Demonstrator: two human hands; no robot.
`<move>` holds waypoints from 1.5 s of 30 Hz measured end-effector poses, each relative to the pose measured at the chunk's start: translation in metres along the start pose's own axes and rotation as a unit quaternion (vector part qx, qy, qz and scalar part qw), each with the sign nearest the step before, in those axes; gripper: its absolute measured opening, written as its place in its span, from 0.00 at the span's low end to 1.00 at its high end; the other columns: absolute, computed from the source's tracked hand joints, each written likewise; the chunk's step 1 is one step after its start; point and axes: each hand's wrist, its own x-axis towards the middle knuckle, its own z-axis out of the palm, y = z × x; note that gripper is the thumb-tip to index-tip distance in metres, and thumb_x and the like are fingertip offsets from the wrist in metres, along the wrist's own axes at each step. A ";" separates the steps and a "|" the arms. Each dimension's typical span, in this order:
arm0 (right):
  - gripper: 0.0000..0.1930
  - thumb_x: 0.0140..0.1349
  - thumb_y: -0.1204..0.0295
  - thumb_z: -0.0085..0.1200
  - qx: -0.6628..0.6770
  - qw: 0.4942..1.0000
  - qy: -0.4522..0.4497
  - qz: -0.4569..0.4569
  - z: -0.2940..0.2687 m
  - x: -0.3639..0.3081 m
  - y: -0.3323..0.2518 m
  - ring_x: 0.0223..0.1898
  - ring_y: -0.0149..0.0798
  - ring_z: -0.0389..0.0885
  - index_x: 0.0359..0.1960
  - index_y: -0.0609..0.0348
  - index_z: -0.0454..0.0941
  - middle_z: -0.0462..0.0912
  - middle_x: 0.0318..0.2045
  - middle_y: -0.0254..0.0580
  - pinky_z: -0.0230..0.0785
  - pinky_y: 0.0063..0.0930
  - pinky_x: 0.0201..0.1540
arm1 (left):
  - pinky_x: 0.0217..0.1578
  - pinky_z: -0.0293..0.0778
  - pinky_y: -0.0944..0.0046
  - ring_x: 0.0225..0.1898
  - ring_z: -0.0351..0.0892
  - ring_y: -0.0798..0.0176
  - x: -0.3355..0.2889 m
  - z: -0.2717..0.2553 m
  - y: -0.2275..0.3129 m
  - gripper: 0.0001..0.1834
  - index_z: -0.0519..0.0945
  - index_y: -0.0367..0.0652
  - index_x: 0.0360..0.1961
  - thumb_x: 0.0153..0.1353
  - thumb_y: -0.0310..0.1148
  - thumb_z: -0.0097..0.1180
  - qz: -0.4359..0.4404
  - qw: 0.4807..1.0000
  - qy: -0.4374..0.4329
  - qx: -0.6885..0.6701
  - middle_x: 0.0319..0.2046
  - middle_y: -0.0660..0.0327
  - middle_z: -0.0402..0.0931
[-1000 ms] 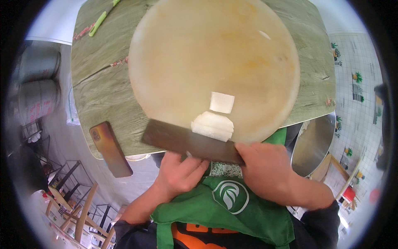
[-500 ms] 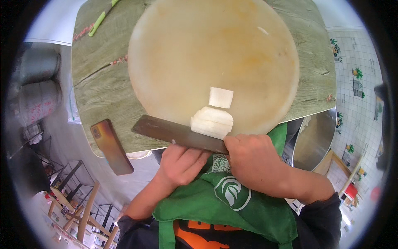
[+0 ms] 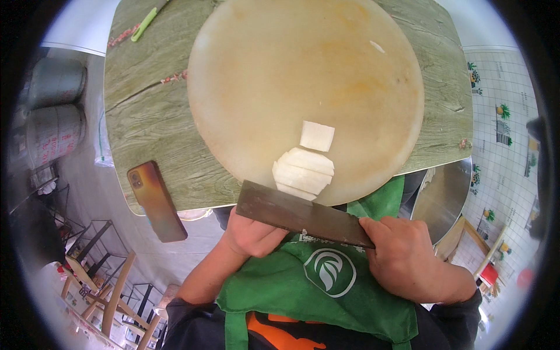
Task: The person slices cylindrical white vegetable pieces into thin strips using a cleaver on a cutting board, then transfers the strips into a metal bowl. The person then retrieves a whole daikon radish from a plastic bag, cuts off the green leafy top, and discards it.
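My right hand (image 3: 402, 254) is closed round the handle end of a wide, dark-bladed cleaver (image 3: 303, 217). The blade slants up to the left, over the near edge of a round cutting board (image 3: 256, 111). Behind the blade, my left hand (image 3: 256, 236) has its fingers curled together. The blade hides part of that hand, so what it may hold cannot be made out. Just beyond the cleaver, a cluster of white vegetable slices (image 3: 303, 172) lies on the board. A squarish white piece (image 3: 317, 136) sits past them, and a small sliver (image 3: 377, 46) lies far right.
Under the board is a green wood-patterned table (image 3: 149, 125). A phone (image 3: 157, 201) lies at its near left edge, and a green-handled knife (image 3: 144, 24) at the far left. A large metal basin (image 3: 446, 192) stands low on the right. Gas cylinders (image 3: 55, 134) stand left.
The cleaver and my right hand have moved right and toward me, off the slices. Another cut shows at the near side of the cluster. My left hand stays low, close to the blade.
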 end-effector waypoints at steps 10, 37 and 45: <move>0.05 0.54 0.75 0.61 0.041 0.997 0.048 -0.047 0.041 0.052 0.001 0.27 0.54 0.83 0.32 0.60 0.78 0.81 0.24 0.49 0.75 0.47 0.30 | 0.42 0.81 0.52 0.37 0.84 0.52 0.005 0.002 -0.001 0.17 0.88 0.36 0.31 0.35 0.28 0.65 0.047 0.995 0.016 0.089 0.34 0.58 0.84; 0.10 0.64 0.71 0.60 0.217 0.929 0.248 0.167 0.036 -0.006 0.055 0.24 0.59 0.82 0.30 0.68 0.81 0.80 0.22 0.60 0.73 0.45 0.30 | 0.60 0.73 0.51 0.59 0.73 0.42 0.089 -0.001 0.000 0.50 0.70 0.39 0.68 0.40 0.27 0.79 -0.154 0.981 -0.121 0.002 0.58 0.47 0.69; 0.10 0.65 0.70 0.57 0.135 0.969 0.172 0.117 0.027 0.007 0.037 0.29 0.64 0.83 0.30 0.66 0.81 0.82 0.24 0.61 0.75 0.54 0.35 | 0.63 0.67 0.46 0.61 0.67 0.36 0.075 0.036 0.014 0.50 0.64 0.31 0.69 0.47 0.32 0.77 -0.180 0.980 -0.006 0.083 0.60 0.41 0.65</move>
